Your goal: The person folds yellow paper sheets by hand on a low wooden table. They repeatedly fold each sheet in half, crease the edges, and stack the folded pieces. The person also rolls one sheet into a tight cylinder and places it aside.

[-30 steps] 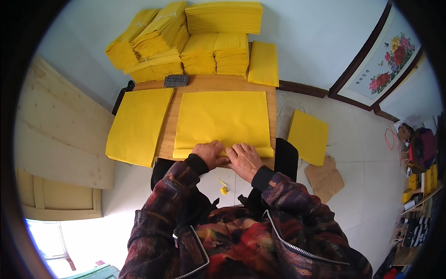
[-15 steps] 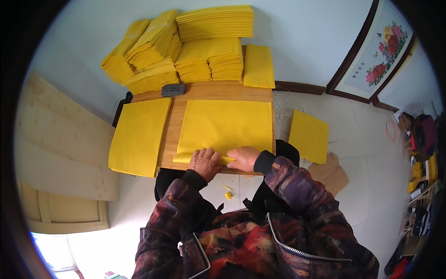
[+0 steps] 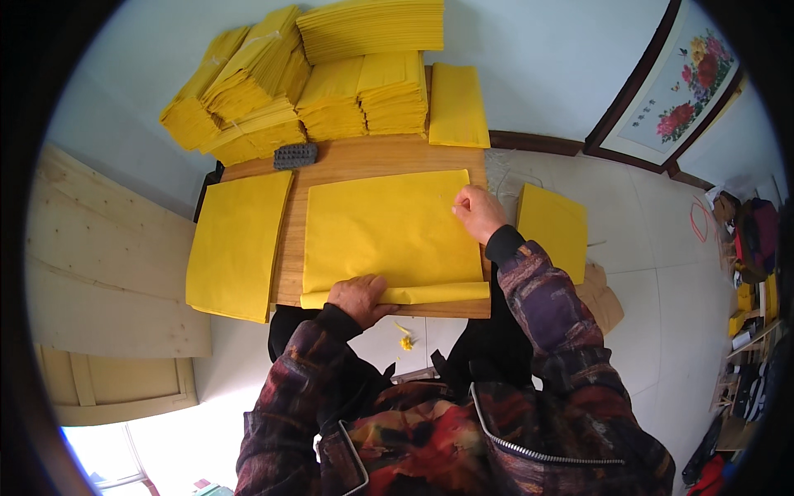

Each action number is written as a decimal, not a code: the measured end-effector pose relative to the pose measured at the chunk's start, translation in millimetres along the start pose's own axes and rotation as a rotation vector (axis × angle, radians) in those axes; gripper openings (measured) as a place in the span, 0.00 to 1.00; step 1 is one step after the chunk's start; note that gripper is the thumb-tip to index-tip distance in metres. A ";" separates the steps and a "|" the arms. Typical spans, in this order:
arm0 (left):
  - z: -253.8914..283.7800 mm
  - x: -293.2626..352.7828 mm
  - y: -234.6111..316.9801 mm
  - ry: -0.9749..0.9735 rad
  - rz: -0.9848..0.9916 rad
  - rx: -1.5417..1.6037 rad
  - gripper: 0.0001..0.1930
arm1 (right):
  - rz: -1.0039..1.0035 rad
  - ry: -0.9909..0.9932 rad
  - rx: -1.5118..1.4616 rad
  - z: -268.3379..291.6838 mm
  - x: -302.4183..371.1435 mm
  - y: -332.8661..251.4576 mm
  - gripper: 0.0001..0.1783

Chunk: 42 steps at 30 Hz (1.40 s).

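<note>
A yellow sheet (image 3: 385,223), of paper or thin cloth, lies on the wooden table in front of me. Its near edge is turned over into a narrow flattened fold that runs along the table's front edge. My left hand (image 3: 360,299) grips this fold left of its middle, fingers bent over it and thumb by the table edge. Up at the sheet's right side, my right hand (image 3: 480,213) is closed, its fingers curled over the upper right part. Whatever lies inside those fingers, if anything, is hidden.
A flat yellow pile (image 3: 236,244) lies left on the table (image 3: 289,248). Behind stand tall yellow stacks (image 3: 331,95) and a dark grey textured block (image 3: 295,155). Another yellow pile (image 3: 552,231) is beyond the right edge, near brown paper (image 3: 600,298). Yellow scraps (image 3: 405,341) lie on the floor.
My right hand has left the fold and moved up and right to the sheet's right side. The left hand stays on the fold, which now shows along its length.
</note>
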<state>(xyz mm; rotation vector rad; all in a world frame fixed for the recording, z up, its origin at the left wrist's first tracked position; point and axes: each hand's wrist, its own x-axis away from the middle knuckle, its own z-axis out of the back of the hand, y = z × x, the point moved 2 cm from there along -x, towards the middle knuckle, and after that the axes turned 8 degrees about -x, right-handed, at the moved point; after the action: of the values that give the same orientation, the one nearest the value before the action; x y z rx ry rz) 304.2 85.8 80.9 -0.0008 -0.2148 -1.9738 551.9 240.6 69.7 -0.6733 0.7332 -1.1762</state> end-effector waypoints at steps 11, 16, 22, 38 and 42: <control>4.4 0.8 1.4 0.009 0.004 0.017 0.21 | 0.186 -0.046 0.325 -29.7 -36.3 2.0 0.05; 1.9 1.0 0.6 0.019 -0.004 0.026 0.21 | 0.190 0.006 0.421 -25.3 -40.4 10.2 0.07; 2.7 0.3 -0.5 0.039 -0.015 0.020 0.20 | -0.090 0.232 0.044 26.4 -9.8 53.4 0.04; 2.7 -12.8 -10.1 -0.083 0.060 0.119 0.21 | 0.450 -0.261 0.466 -70.4 120.8 -110.9 0.24; 3.8 -8.3 -8.5 -0.110 0.009 0.229 0.20 | 0.354 -0.417 0.478 -71.5 113.7 -103.5 0.21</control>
<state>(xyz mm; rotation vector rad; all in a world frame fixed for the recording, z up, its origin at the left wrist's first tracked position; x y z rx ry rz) 299.4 97.2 82.5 0.0372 -0.5107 -1.9320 461.1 99.0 91.5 -0.3468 0.1905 -0.8027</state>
